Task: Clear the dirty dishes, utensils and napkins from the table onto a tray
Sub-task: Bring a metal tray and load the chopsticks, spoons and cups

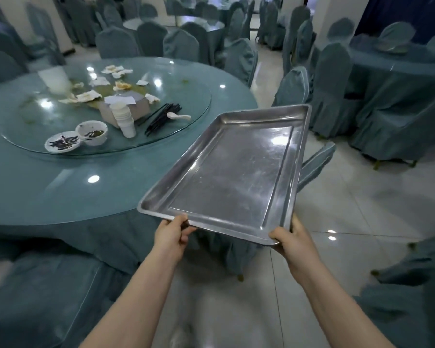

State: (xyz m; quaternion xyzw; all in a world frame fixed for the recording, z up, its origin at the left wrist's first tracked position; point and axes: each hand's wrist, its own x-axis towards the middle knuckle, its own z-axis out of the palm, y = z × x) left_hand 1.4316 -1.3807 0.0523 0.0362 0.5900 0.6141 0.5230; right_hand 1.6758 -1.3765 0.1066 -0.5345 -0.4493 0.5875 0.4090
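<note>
On the round worktop (60,192), the mess sits on the glass turntable (176,126) at about ten o'clock from the tray: a small plate (62,144) of dark scraps touching a dirty bowl (92,133), then a stack of white cups (124,119) against a brown box (136,106), crumpled napkins (89,96) scattered behind, a bundle of black chopsticks (161,116) and a white spoon (178,116) at the right.

The empty steel tray (236,172) is in the air, tilted, over the worktop's edge and the floor. The left hand (170,237) pinches its near rim, thumb on top; the right hand (295,243) clasps the near right corner. Both grips are full of tray.

Risks, as I judge them: held only at the near end, the long tray could dip and slip. Set down carelessly, it could knock the turntable, which may spin and roll the chopsticks or topple the cups. The chair (314,164) at three o'clock could catch the far corner.
</note>
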